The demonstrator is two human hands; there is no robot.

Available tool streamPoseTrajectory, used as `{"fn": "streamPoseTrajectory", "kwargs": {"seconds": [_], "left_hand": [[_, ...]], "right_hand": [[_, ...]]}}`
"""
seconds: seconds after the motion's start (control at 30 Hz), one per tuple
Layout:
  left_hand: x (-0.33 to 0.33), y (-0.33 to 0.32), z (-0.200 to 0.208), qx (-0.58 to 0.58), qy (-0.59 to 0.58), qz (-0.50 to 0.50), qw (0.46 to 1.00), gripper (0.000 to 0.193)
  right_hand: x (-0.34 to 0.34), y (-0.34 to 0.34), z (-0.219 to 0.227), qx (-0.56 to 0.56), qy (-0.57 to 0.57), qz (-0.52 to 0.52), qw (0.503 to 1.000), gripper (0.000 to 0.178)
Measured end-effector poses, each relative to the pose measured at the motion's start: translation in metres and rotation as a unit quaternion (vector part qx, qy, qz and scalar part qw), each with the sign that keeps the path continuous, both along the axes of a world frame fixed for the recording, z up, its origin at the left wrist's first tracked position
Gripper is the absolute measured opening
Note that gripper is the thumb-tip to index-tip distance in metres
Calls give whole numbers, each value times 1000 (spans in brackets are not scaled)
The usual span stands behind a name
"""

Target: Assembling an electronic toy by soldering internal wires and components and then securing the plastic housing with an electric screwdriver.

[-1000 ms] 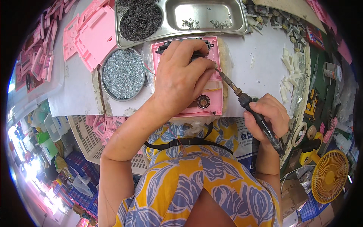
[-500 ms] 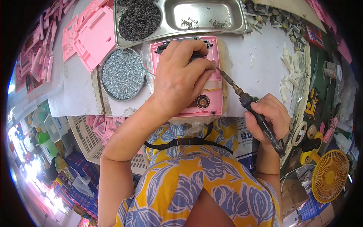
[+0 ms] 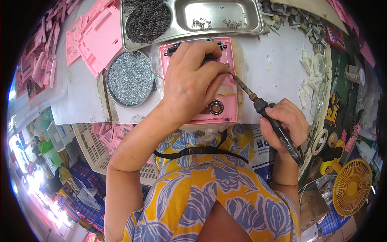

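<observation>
A pink plastic housing (image 3: 201,117) lies on a padded support in front of me, with a small round black part (image 3: 216,107) near its lower edge and black parts along its top. Over the housing's upper half rests my left hand (image 3: 192,76), its thumb and fingers closed in a pinch at the right side. What they pinch is hidden behind the fingers. My right hand (image 3: 287,124) is wrapped round the black handle of a soldering iron (image 3: 263,108). The iron's tip reaches up and left to the housing, right beside my left fingertips.
Left of the housing stands a round tin of silvery screws (image 3: 131,79). A steel tray (image 3: 177,36) with dark springs lies beyond it. Pink panels (image 3: 96,36) are stacked at far left, white plastic pieces (image 3: 307,76) lie at right. A yellow fan (image 3: 352,187) stands lower right.
The soldering iron and my right hand have shifted very slightly left. My left hand keeps its pinch at almost the same place.
</observation>
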State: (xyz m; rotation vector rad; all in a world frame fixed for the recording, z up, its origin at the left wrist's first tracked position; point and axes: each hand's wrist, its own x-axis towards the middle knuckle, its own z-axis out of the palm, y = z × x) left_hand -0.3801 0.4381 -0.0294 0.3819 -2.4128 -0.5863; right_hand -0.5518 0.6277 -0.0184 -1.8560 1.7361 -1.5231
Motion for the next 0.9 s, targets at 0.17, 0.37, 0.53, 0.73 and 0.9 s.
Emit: {"fn": "streamPoseTrajectory", "kwargs": {"seconds": [0.17,0.37,0.53,0.73,0.9], "left_hand": [[1,1,2,7,-8,3,1000,23],[0,1,1,4,-7,2,1000,23],[0,1,1,2,-5,6,1000,23],[0,1,1,2,-7,8,1000,23],[0,1,0,-2,-6,9,1000,24]], "right_hand": [[-1,2,0,4,-3,-7,1000,28],[-1,1,1,1,-5,-10,1000,28],[-2,1,3,3,-5,-10,1000,28],[-4,3,5,11,-4,-8,1000,30],[-4,4,6,12,-6,-8,1000,30]]}}
